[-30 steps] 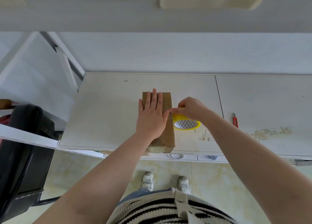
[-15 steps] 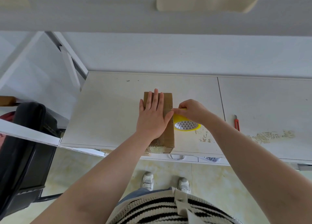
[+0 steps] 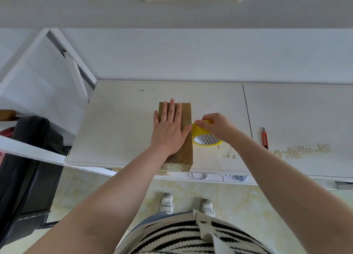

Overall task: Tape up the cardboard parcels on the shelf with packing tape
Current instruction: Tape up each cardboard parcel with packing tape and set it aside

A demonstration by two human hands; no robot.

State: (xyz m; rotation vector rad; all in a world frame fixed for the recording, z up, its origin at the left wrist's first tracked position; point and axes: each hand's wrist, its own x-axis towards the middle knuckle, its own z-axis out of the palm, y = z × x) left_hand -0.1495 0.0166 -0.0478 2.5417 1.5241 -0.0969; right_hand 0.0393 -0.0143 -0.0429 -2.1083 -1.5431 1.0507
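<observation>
We have the cardboard parcel (image 3: 186, 139) lying at the front edge of the shelf (image 3: 118, 131), our left hand (image 3: 169, 129) pressed flat on top with straight fingers; it looks light and stiff but likely to slide, so we pin it from above. Our right hand (image 3: 215, 125) grips the yellow tape roll (image 3: 207, 138) touching the parcel's right side, best held by its rigid rim

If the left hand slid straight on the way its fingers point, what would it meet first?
Probably nothing soon: the left hand lies flat on the box, fingers pointing toward the wall. Beyond the box's far edge lies bare shelf, then the wall.
</observation>
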